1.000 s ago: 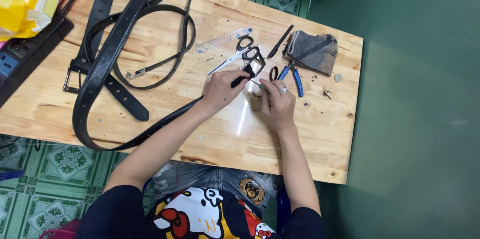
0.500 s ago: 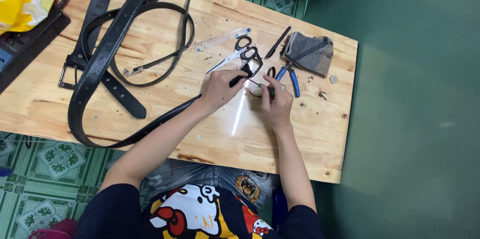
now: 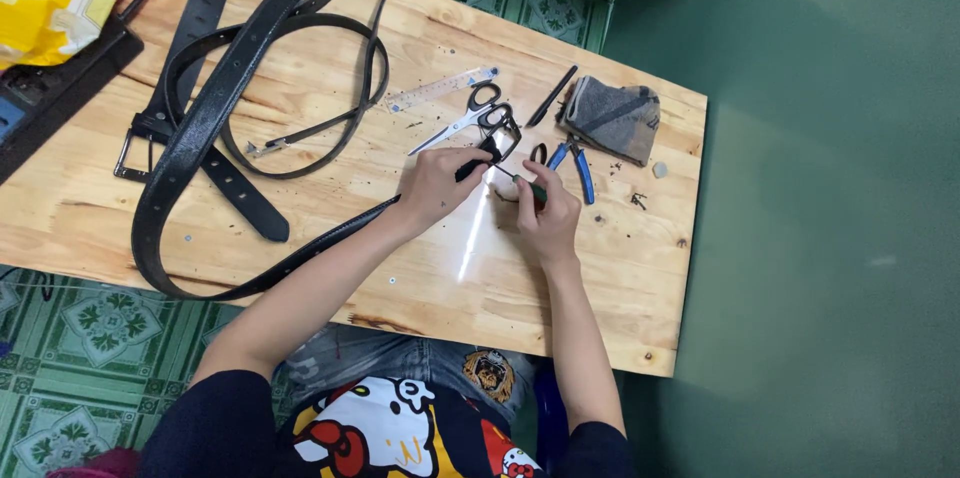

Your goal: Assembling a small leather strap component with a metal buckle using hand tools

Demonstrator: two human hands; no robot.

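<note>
Since a second ago, little has changed: your view has drifted slightly, but both hands stay at the middle of the pale wooden plank table (image 3: 620,318), so the fine work at the belt's end is ongoing.

On the far left lie coiled black leather belts (image 3: 215,103), one with a square metal buckle.

Your left hand (image 3: 435,186) has its fingers closed, pinching the end of a long, glossy black leather belt (image 3: 300,253) that curves away to the left along the near edge.

Just beyond are steel scissors with black handles (image 3: 470,118).

Your right hand (image 3: 548,216) grips a thin, dark-handled pointed tool (image 3: 522,181) aimed at the belt end.

Farther right sit blue-handled pliers (image 3: 578,166) and a folded grey cloth (image 3: 612,118).
</note>
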